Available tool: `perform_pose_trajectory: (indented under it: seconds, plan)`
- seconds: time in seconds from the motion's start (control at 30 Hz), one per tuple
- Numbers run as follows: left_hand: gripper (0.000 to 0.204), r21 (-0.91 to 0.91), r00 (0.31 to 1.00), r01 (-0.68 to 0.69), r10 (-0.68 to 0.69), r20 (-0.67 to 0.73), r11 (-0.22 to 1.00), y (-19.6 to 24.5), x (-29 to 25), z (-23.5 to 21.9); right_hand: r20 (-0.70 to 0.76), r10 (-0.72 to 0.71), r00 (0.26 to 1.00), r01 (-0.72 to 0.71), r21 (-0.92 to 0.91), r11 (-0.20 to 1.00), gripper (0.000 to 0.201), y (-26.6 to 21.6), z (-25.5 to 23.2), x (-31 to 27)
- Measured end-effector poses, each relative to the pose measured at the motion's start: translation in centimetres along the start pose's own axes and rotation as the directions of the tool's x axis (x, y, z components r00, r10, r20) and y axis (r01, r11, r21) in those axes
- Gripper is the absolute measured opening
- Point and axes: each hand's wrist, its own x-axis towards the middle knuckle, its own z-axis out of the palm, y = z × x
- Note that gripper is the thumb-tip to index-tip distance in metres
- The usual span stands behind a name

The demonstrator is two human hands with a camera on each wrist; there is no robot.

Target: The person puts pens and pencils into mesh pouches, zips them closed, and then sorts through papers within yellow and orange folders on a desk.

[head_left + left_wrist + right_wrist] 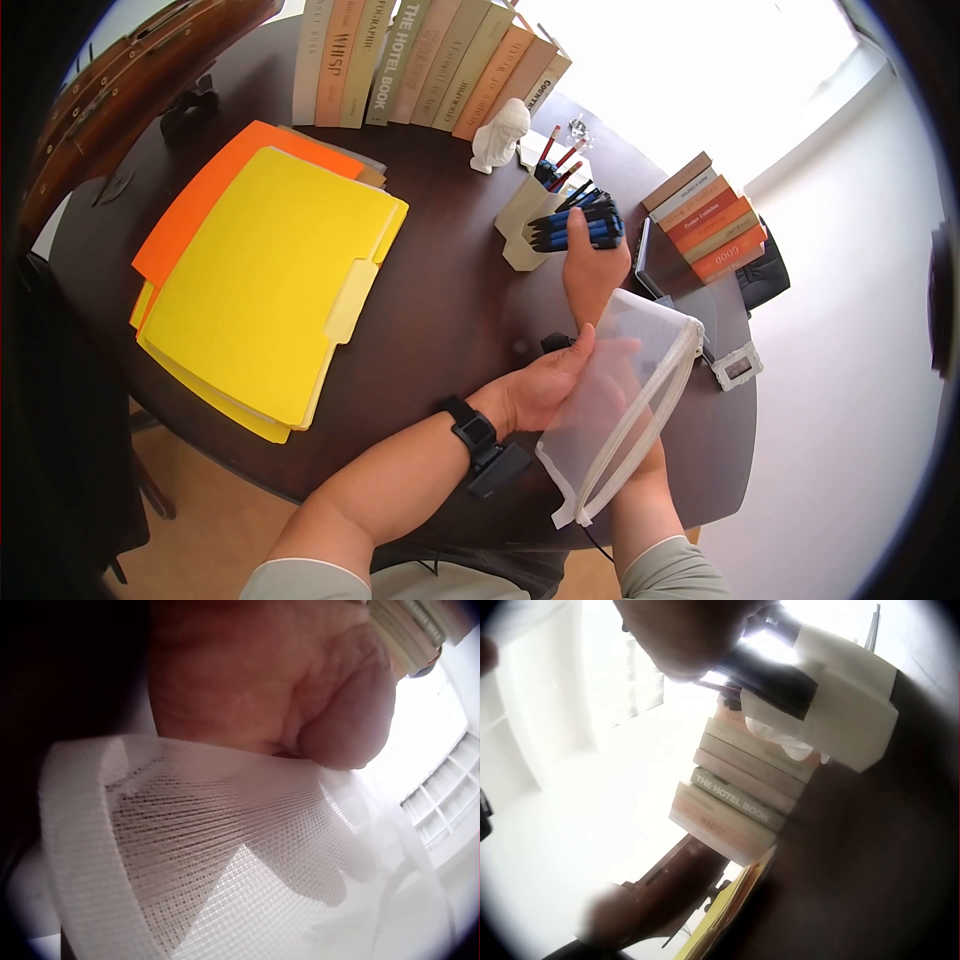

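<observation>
In the head view my right hand [597,275] grips a bundle of blue and black pens [578,228], lying sideways beside a cream pen holder [517,228]. Pencils and more pens stand up in that holder. Lower down, my left hand [535,395] holds a white mesh zipper pouch [612,395] between thumb and fingers. The pouch hangs tilted over my right forearm, its pale zipper along the right side. Through the mesh in the left wrist view, fingers of the left hand [255,682] show behind the fabric. The right wrist view has the dark pens [776,679] overlapping the holder.
Yellow folders [270,290] and an orange folder [200,200] lie stacked at the left. A row of books [430,65] and a white bust [500,137] stand at the back. Further right are stacked books [708,218] and a small white picture frame [738,367].
</observation>
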Motion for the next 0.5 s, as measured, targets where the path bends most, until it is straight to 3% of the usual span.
perform_pose_trajectory:
  seconds: [0.1, 0.23, 0.3, 0.43, 0.5]
  plan:
    - [0.079, 0.047, 1.000, -0.014, 0.015, -0.003, 0.999, -0.1, -0.1, 0.1, -0.048, 0.070, 0.996, -0.063, 0.140, 0.988, 0.028, 0.1, -1.3, -0.1]
    - [0.079, 0.029, 0.999, -0.010, 0.011, -0.033, 1.000, -0.5, 0.3, -0.3, -0.160, -0.018, 0.987, 0.061, 0.269, 0.961, 0.023, 0.4, -2.4, 0.0]
    - [0.080, -0.005, 0.995, 0.007, -0.007, -0.101, 1.000, -0.4, 0.4, 0.3, -0.173, 0.109, 0.979, -0.040, 0.358, 0.933, 0.023, 0.4, -3.4, 0.3]
    - [0.080, 0.078, 0.999, 0.011, -0.007, -0.052, 0.997, 0.2, -0.2, 0.6, -0.187, 0.359, 0.914, -0.215, 0.529, 0.821, 0.024, 0.8, -7.1, 0.9]
    - [0.079, 0.085, 0.999, 0.004, 0.000, -0.046, 0.996, 0.3, -0.2, 0.8, -0.230, 0.453, 0.861, -0.222, 0.632, 0.743, 0.023, 1.2, -9.1, 1.4]
